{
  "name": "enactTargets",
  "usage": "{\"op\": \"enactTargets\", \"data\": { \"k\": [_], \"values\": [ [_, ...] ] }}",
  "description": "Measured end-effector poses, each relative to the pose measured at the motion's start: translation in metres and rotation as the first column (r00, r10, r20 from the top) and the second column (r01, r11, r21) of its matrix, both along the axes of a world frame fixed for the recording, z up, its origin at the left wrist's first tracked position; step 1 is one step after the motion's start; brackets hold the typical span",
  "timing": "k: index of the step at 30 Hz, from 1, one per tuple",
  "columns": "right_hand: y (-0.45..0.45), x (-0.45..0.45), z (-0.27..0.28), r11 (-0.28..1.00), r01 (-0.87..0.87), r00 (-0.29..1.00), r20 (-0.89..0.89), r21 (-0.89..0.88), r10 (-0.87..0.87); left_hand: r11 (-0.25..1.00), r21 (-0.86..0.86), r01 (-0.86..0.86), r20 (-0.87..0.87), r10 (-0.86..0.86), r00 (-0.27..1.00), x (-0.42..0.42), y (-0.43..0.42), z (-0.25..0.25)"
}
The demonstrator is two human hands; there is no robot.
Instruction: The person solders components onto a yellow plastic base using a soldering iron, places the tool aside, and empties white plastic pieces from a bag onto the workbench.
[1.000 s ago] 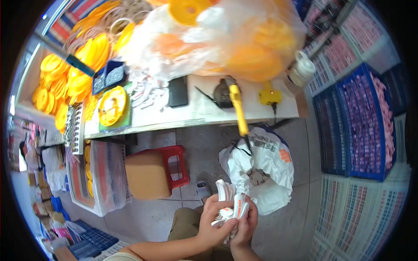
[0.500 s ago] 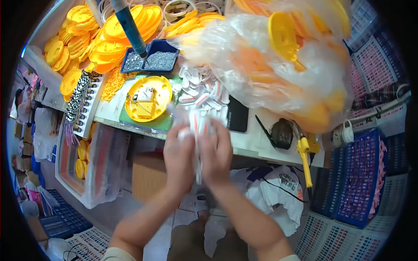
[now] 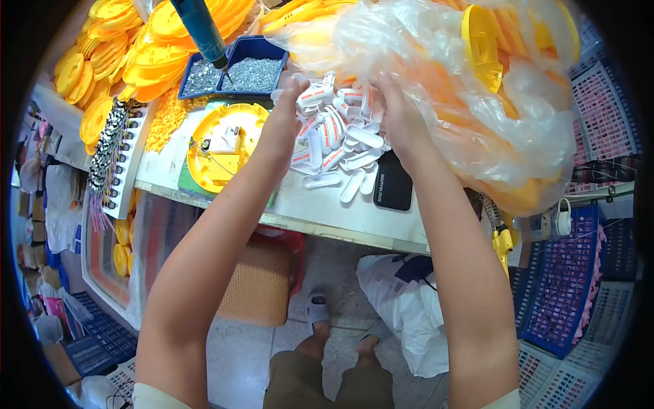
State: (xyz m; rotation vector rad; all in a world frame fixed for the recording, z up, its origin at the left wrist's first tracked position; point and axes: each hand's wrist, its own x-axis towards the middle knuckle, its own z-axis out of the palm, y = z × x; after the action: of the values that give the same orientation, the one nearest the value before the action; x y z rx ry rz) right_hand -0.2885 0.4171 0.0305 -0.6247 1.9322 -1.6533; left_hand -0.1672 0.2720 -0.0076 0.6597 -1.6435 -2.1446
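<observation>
A heap of white plastic pieces with red print point(image 3: 330, 133) lies on the table between my two hands. My left hand point(image 3: 281, 129) is at the heap's left edge, fingers stretched forward. On the opposite side, my right hand point(image 3: 403, 119) reaches along the heap and the clear plastic bag, also with fingers extended. Neither hand visibly grips a piece, though some fingertips are partly hidden. Left of my left hand, a round yellow housing point(image 3: 197, 160) with a white block and wires inside rests on a green mat point(image 3: 187, 178). A black flat case point(image 3: 393, 183) lies below the heap.
A blue two-part tray of small metal parts point(image 3: 255, 73) stands behind the housing, under a hanging blue screwdriver point(image 3: 201, 31). Yellow discs point(image 3: 160, 68) are stacked at the left. A large clear bag of yellow parts point(image 3: 477, 136) bulges at the right.
My hands have parted and moved forward from the table's front edge to the heap's two sides. The white pieces that were between them are no longer held there. The view has shifted slightly.
</observation>
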Motion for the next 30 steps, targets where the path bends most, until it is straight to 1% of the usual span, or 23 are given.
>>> {"op": "enactTargets", "data": {
  "k": [1,3,4,5,7,8,9,10,11,12,14,16,18,19,20,21,22,24,25,26,27,30],
  "values": [
    [0.008,0.008,0.007,1.0,0.003,0.999,-0.041,-0.001,-0.003,0.998,0.058,0.031,-0.07,-0.027,0.997,0.003,0.001,0.002],
    [0.03,0.025,0.008,0.996,-0.002,0.947,-0.319,0.085,0.029,0.999,-0.039,-0.021,-0.025,0.02,1.0,0.015,0.009,0.011],
    [0.044,0.04,0.004,0.998,-0.001,0.934,-0.357,0.065,0.024,0.995,-0.089,-0.045,-0.003,0.045,0.999,0.023,0.015,0.014],
    [0.061,0.059,-0.002,0.999,0.001,0.917,-0.399,0.042,0.016,0.993,-0.079,-0.094,-0.014,0.093,0.996,0.032,0.02,0.011],
    [0.103,0.121,-0.014,0.993,0.117,0.961,-0.253,0.001,-0.113,0.976,-0.162,-0.147,-0.062,0.138,0.988,0.058,0.027,-0.01],
    [0.127,0.155,-0.025,0.985,0.155,0.978,-0.149,0.074,-0.143,0.964,-0.199,-0.174,-0.083,0.161,0.984,0.072,0.039,-0.018],
    [0.157,0.186,-0.046,0.996,0.083,0.991,-0.105,0.016,-0.081,0.935,-0.262,-0.24,-0.083,0.226,0.971,0.083,0.056,-0.016],
    [0.184,0.223,-0.062,0.993,0.088,0.996,-0.037,0.081,-0.085,0.898,-0.323,-0.299,-0.079,0.289,0.954,0.1,0.076,-0.014],
    [0.212,0.256,-0.072,0.984,0.066,0.998,-0.015,0.167,-0.065,0.886,-0.358,-0.293,-0.011,0.309,0.951,0.122,0.093,-0.022],
    [0.243,0.284,-0.076,0.954,-0.027,0.999,0.036,0.299,0.017,0.874,-0.395,-0.285,0.049,0.33,0.943,0.142,0.108,-0.03],
    [0.31,0.337,-0.095,0.908,-0.048,0.998,-0.006,0.416,0.055,0.894,-0.402,-0.197,0.113,0.263,0.958,0.17,0.154,-0.038],
    [0.378,0.373,-0.109,0.869,0.023,0.994,-0.104,0.495,0.033,0.96,-0.244,-0.136,0.205,0.188,0.961,0.207,0.206,-0.07],
    [0.443,0.395,-0.112,0.741,0.176,0.976,-0.018,0.648,-0.216,0.987,-0.162,0.015,0.299,0.035,0.954,0.237,0.262,-0.091],
    [0.47,0.402,-0.109,0.621,0.359,0.925,-0.175,0.696,-0.339,0.989,-0.054,0.138,0.382,-0.107,0.918,0.249,0.289,-0.09],
    [0.491,0.395,-0.107,0.48,0.525,0.841,-0.343,0.703,-0.418,0.969,0.051,0.241,0.44,-0.239,0.866,0.254,0.315,-0.09],
    [0.507,0.384,-0.106,0.31,0.64,0.753,-0.496,0.703,-0.432,0.926,0.048,0.374,0.467,-0.352,0.811,0.252,0.341,-0.086],
    [0.522,0.369,-0.108,0.143,0.73,0.659,-0.633,0.668,-0.407,0.871,0.041,0.49,0.496,-0.444,0.746,0.25,0.368,-0.082],
    [0.558,0.336,-0.132,0.054,0.858,0.475,-0.752,0.51,-0.457,0.827,0.072,0.558,0.501,-0.514,0.697,0.249,0.421,-0.11],
    [0.567,0.319,-0.137,0.151,0.755,0.583,-0.547,0.639,-0.601,0.842,0.088,0.533,0.456,-0.51,0.73,0.241,0.443,-0.129],
    [0.575,0.302,-0.142,0.276,0.637,0.646,-0.303,0.72,-0.701,0.854,0.103,0.51,0.408,-0.504,0.761,0.225,0.462,-0.147],
    [0.584,0.286,-0.147,0.417,0.509,0.665,-0.037,0.753,-0.746,0.864,0.125,0.487,0.36,-0.497,0.789,0.213,0.476,-0.164],
    [0.599,0.262,-0.199,0.274,0.554,0.594,-0.142,0.786,-0.791,0.854,-0.135,0.503,0.636,-0.314,0.704,0.167,0.5,-0.186]
  ]
}}
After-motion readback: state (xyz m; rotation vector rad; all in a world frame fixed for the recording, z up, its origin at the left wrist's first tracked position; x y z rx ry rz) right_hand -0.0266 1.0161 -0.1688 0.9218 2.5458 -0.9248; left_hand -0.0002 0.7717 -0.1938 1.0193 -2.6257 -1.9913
